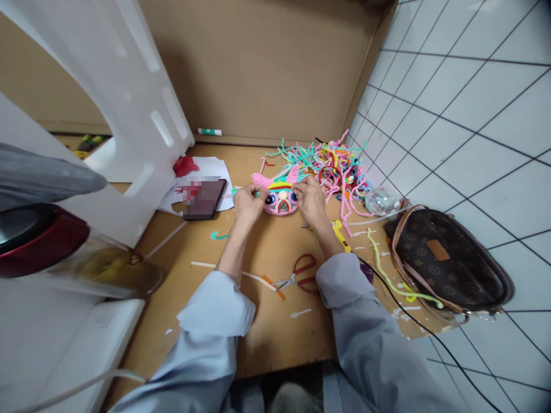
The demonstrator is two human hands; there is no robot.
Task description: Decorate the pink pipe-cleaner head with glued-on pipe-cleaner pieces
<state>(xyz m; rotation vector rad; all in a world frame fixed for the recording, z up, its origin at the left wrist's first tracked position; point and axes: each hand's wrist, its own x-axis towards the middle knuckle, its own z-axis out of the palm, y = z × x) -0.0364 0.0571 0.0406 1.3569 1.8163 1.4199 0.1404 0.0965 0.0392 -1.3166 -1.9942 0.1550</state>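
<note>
1. Pinching the toy [282,207] from both sides, the two hands hold it toward the far middle of the surface [271,246]; a hold at each edge seems meant to steady something so light and bendy.
2. The left hand [248,203] has its grip drawn together, thumb and fingertips gathered on the toy's left edge beside one eye.
3. The right hand [312,199] has its grip pinching the upper right edge, near the other eye and below a pink ear; the exact finger contact is too small to tell.
4. The toy's front is turned toward the person, probably so its features can be watched while the fingers work at the rim. Whether its base touches the surface is unclear.
5. Stems [329,160] lie heaped just behind and to the right, likely within reach yet out of the hands' way.
6. A glue gun [341,236] lies beside the right forearm, its cord [400,298] running off to the right, which probably spares the toy a snag.
7. Scissors [293,279] lie between the forearms, handles toward the right arm, a position that would suit that hand.
8. A phone [210,201] lies partly over paper [217,166] at left, and a bag [456,258] sits at right; both seem set aside from the handwork.
</note>
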